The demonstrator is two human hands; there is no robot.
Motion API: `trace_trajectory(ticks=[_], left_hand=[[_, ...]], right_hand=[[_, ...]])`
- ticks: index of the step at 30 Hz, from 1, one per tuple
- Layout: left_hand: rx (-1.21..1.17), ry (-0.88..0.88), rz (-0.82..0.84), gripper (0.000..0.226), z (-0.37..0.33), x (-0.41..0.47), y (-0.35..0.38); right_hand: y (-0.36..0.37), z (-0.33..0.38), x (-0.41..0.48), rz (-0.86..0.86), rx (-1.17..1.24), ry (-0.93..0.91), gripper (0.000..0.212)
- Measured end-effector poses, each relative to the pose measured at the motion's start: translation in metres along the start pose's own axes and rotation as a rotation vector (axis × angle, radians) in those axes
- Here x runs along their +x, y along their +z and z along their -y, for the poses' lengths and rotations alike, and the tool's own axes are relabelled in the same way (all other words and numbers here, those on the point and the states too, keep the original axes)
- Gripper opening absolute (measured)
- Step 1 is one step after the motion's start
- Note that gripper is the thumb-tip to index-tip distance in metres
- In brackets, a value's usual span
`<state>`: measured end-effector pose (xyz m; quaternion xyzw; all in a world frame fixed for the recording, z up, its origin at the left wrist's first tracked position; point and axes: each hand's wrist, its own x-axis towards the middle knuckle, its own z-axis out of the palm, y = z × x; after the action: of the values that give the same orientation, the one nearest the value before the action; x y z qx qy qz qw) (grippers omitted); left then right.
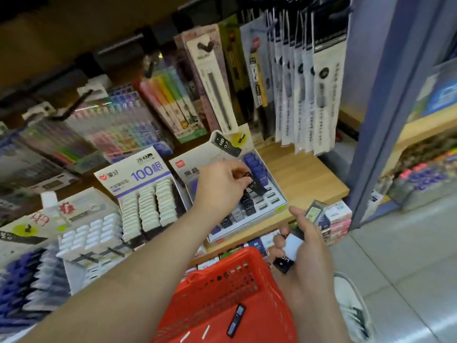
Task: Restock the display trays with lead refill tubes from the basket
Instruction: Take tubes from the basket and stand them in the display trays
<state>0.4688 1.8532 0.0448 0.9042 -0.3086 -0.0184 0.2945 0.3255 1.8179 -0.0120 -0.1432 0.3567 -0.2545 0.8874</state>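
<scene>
Left hand: the left hand (220, 184) is extended over the display tray (277, 194); a black lead refill tube (256, 185) marked 0.7 is pinched between thumb and fingertips.
Right hand: the right hand (304, 246) is held lower, above the basket; several dark and white refill tubes (288, 253) are clasped in its curled fingers.
Display tray: situated beneath the left hand on the wooden shelf (309, 174); blue tubes are stacked in its far column, black tubes in rows under the fingertips.
Basket: the red basket (222, 293) is located below both hands; one dark tube (236, 320) is seen lying on its floor, near the right forearm.
White refill tray: the tray marked "100" (146, 194) is positioned just left of the left wrist.
Hanging pen packs: hanging pen packs (309, 82) are displayed beyond both hands.
</scene>
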Motion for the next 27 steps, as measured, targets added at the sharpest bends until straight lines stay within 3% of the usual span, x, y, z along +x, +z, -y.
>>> trace_trajectory(ticks=[11,23,25,27], left_hand=[[0.165,0.152,0.156,0.017,-0.003,-0.014,0.004],[0.296,0.219,0.106,0.015,-0.001,-0.018,0.021],[0.236,0.238,0.026,0.017,-0.004,-0.029,0.017],[0.089,0.134,0.065,0.014,-0.010,-0.053,0.012]], right_hand=[[-0.012,-0.004,0.002,0.013,0.088,0.075,0.020],[-0.003,-0.001,0.000,0.067,0.321,0.081,0.037],[-0.001,0.001,-0.001,0.053,0.335,0.071,0.026],[0.000,0.002,-0.002,0.051,0.347,0.053,0.023]])
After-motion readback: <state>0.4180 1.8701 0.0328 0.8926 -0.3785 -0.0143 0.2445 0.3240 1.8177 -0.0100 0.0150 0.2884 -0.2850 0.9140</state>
